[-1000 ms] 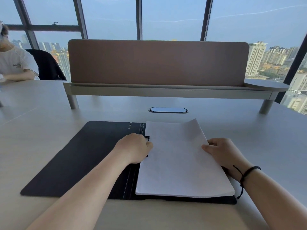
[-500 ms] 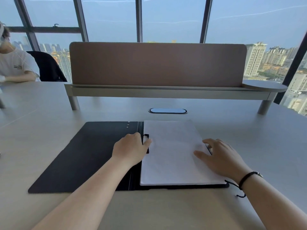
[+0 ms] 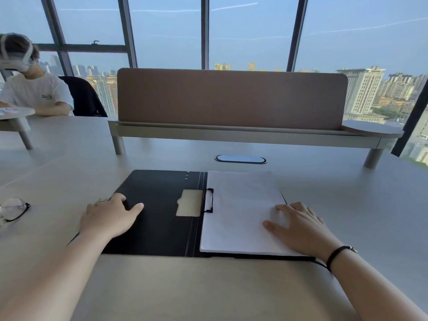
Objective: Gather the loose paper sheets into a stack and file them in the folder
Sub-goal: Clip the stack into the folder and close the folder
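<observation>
Two hands at work, both flat on the folder (image 3: 159,228). Paper stack (image 3: 238,212) lies squared on the right half, its left edge under the black spring clip (image 3: 209,200) at the spine; filing looks nearly done. Left hand (image 3: 108,218) rests on the outer edge of the open left cover, fingers near straight, thumb out, gripping nothing. Right hand (image 3: 298,225) presses the stack with spread fingers. Likely step: closing the cover. Best done by keeping the right palm down until the cover swings over, so no sheet slips from the clip. Glasses (image 3: 12,209) lie well apart on the desk (image 3: 208,286).
</observation>
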